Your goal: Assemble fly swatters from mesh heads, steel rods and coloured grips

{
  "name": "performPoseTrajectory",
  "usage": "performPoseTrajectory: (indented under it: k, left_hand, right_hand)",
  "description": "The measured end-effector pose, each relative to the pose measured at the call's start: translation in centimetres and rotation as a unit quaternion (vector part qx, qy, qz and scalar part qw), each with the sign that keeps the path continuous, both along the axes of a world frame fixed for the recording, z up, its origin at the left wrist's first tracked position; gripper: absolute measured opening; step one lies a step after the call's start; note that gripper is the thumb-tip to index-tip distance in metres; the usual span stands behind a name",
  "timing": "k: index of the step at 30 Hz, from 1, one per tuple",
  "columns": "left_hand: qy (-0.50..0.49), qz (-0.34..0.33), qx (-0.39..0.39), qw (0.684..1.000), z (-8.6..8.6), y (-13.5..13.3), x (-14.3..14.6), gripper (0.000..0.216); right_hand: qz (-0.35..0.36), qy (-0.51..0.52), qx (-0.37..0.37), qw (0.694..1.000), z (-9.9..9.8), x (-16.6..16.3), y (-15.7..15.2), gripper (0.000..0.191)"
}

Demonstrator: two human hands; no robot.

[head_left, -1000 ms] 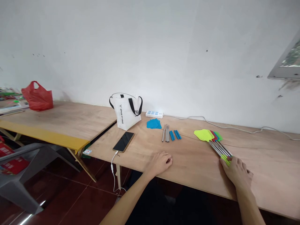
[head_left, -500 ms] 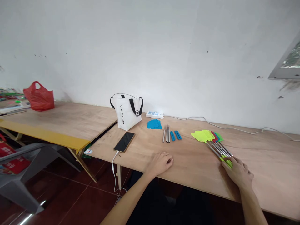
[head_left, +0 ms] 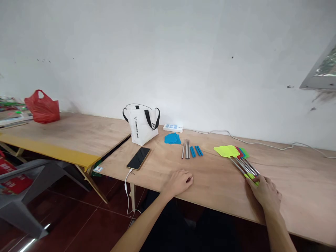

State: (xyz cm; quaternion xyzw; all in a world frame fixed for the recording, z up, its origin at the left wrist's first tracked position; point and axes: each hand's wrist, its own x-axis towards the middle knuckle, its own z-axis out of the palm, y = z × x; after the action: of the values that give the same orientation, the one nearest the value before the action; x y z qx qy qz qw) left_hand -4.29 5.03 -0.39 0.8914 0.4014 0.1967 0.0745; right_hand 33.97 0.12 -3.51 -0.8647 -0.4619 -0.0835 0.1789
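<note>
My left hand point(head_left: 180, 182) rests on the table point(head_left: 207, 182) near its front edge, fingers loosely curled in and nothing showing in them. To the right, my right hand point(head_left: 266, 191) is closed around the handles of several fly swatters point(head_left: 228, 151) that lie fanned on the wood. Yellow-green heads are on top, with red, blue and green ones partly covered behind. Beyond my left hand lie several metal tubes point(head_left: 186, 149), short blue handles point(head_left: 196, 151) and a small stack of blue swatter heads point(head_left: 172, 138).
A phone point(head_left: 138, 158) on a charging cable lies at the left, before a white bag point(head_left: 141, 126) with black straps. A white power strip point(head_left: 173, 128) is by the wall. A red plastic bag point(head_left: 43, 107) stands on another table; a grey chair point(head_left: 21, 196) is below.
My right hand has shifted very slightly left over the swatter handles. Everything else stays in place apart from a tiny shift of the view.
</note>
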Motion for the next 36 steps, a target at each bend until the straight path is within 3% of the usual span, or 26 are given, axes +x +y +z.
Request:
performPoseTrajectory:
  k: [14,22,27,31,34,36]
  left_hand:
    - [-0.008,0.002,-0.018,1.0,0.2,-0.1,0.0,0.025]
    - [-0.014,-0.005,-0.011,1.0,0.0,-0.1,0.0,0.024]
    - [-0.018,-0.003,-0.02,1.0,0.4,-0.2,0.0,0.027]
    - [-0.059,-0.001,-0.065,0.996,0.5,-0.1,-0.2,0.027]
    - [-0.093,0.013,-0.096,0.991,0.3,0.4,-0.5,0.017]
    - [-0.072,0.017,-0.074,0.995,0.1,1.0,-0.8,0.021]
  right_hand:
    - [0.0,-0.015,0.015,1.0,0.3,-0.6,-0.2,0.04]
    - [-0.001,0.007,0.018,1.0,0.2,-0.5,-0.1,0.049]
    - [0.005,0.005,0.06,0.998,0.2,-1.1,0.0,0.052]
    - [0.041,0.018,0.086,0.995,0.7,-1.5,0.2,0.051]
    - [0.115,0.066,0.103,0.986,1.5,-1.8,0.6,0.048]
    - [0.179,0.09,0.098,0.975,2.2,-2.3,0.9,0.047]
